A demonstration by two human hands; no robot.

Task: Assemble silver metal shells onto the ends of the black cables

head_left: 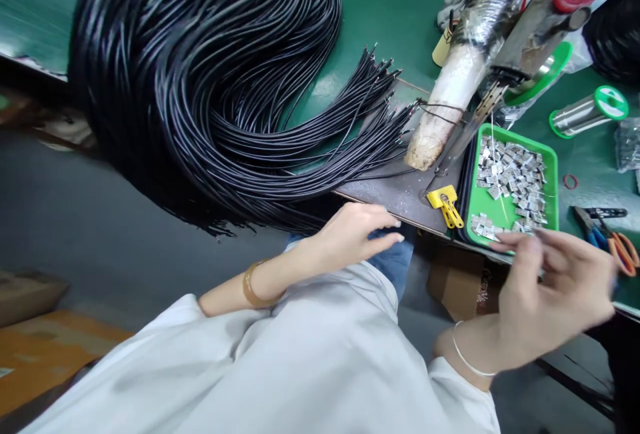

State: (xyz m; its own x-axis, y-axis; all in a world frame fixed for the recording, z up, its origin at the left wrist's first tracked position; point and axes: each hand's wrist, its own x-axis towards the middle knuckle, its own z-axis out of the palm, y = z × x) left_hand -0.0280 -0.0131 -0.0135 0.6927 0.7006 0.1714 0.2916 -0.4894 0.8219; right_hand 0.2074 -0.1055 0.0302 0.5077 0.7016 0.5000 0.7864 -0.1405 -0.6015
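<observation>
My left hand (pixel 353 237) rests by the front edge of the bench, just below a thick bundle of black cables (pixel 240 87). Its thumb and fingers are apart, and nothing shows between them. My right hand (pixel 555 281), slightly blurred, hovers at the near edge of a green tray (pixel 553 181). Small silver metal connectors (pixel 510 167) lie heaped in that tray. The fingers of this hand are partly curled and apart, with no held thing visible. A yellow clip (pixel 445 206) grips the board edge between my hands.
A white-ended, plastic-wrapped duct (pixel 440 107) and a soldering iron (pixel 487 111) reach down over the board. Solder spools, one a silver spool (pixel 583 117), stand at right. Orange-handled pliers (pixel 620 244) lie right of the tray. A cardboard box (pixel 457 284) sits under the bench.
</observation>
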